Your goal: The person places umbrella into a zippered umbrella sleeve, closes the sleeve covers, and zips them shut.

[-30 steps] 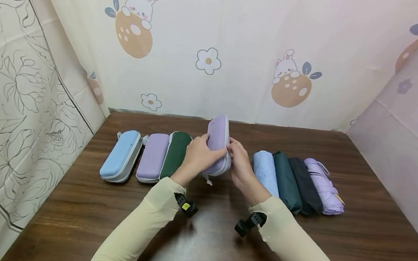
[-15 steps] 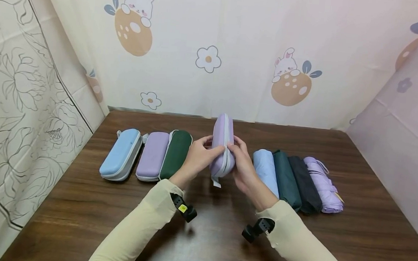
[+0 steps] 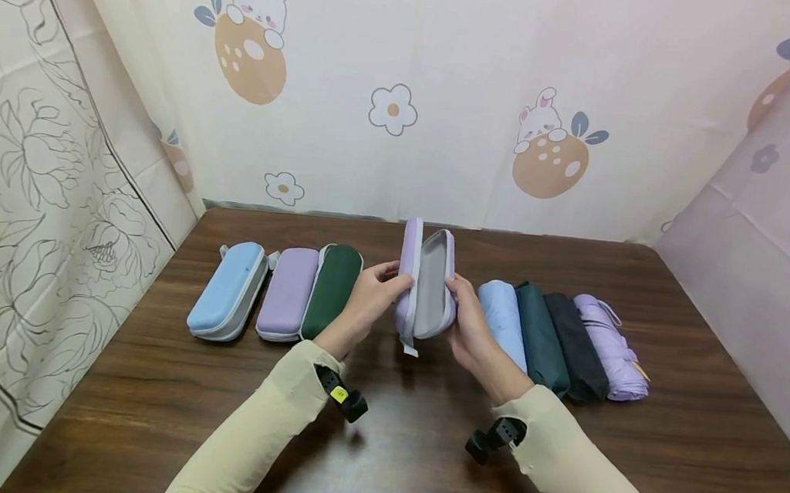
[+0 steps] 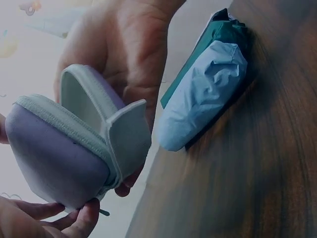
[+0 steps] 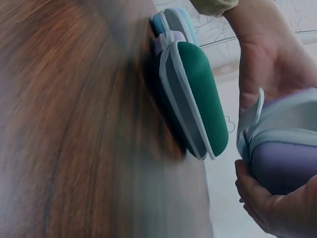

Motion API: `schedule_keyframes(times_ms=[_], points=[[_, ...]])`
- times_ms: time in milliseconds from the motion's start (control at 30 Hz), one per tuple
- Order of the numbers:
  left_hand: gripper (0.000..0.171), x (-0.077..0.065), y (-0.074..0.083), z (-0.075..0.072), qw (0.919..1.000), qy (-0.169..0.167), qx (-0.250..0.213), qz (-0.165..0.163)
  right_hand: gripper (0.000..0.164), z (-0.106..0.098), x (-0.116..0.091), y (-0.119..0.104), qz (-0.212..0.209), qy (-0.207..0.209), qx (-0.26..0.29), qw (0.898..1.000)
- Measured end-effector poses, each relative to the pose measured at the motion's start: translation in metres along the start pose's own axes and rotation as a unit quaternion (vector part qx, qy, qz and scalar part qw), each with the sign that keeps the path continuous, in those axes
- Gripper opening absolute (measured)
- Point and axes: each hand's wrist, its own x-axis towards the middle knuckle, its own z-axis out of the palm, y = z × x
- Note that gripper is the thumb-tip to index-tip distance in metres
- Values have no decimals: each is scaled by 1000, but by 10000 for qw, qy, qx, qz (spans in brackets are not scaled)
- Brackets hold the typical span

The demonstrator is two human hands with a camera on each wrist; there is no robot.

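Note:
A lavender zippered hard case [image 3: 408,275] is held up above the middle of the table, its two halves parted along the zipper. Grey lining [image 3: 434,288] shows inside, with nothing seen in it. My left hand [image 3: 363,303] grips the left half between thumb and fingers. On the other side, my right hand [image 3: 477,336] holds the right half by its edge. In the left wrist view, the case [image 4: 59,153] gapes at the zipper, joined at one end by a pale fabric tab [image 4: 130,131]. The right wrist view shows part of the case [image 5: 285,166].
Left of my hands, a light blue case [image 3: 228,287], another lavender case [image 3: 287,292] and a green case [image 3: 332,292] lie in a row. On the right are folded umbrellas: light blue [image 3: 502,325], dark green [image 3: 542,339], black [image 3: 577,347] and lavender [image 3: 611,349]. A curtain [image 3: 460,128] hangs behind.
The lavender case has turned so its zipper side faces me, and its halves have swung apart, baring the lining. My right hand has moved slightly right with its half.

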Motion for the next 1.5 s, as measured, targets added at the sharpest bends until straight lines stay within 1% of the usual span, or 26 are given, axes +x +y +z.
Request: schedule_keyframes(times_ms=[133, 267, 433, 567, 733, 800, 933, 1067, 1200, 1433, 1500], points=[[52, -1, -3, -2, 9997, -77, -242, -19, 51, -7, -1, 3, 46, 0, -298, 9995], [52, -3, -10, -4, 9995, 5, -302, -83, 50, -12, -2, 5, 135, -28, -634, 9979], [53, -6, -18, -6, 9993, 56, -349, -158, 50, -18, -2, 7, 271, -125, -771, 9966], [52, -7, -25, -6, 9983, 37, -516, -258, 52, -24, -3, 9, 373, -162, -779, 9961], [54, -7, -32, -7, 9965, -3, -703, -458, 53, -31, -3, 11, 470, 44, -880, 9950], [55, -8, -34, -6, 9961, -37, -725, -497, 53, -32, -3, 12, 541, 152, -1018, 9932], [55, -9, -38, -5, 9952, -78, -810, -538, 53, -35, -2, 16, 627, 187, -1272, 9897], [56, -11, -41, -4, 9947, -88, -856, -560, 54, -38, -1, 20, 668, 206, -1671, 9835], [56, -12, -44, -6, 9950, -93, -814, -574, 53, -39, 1, 24, 629, 239, -2124, 9749], [55, -16, -43, -8, 9947, -49, -780, -665, 51, -40, 3, 30, 522, 300, -2967, 9531], [55, -17, -43, -9, 9947, -36, -765, -679, 52, -41, 4, 33, 494, 307, -3097, 9491]])
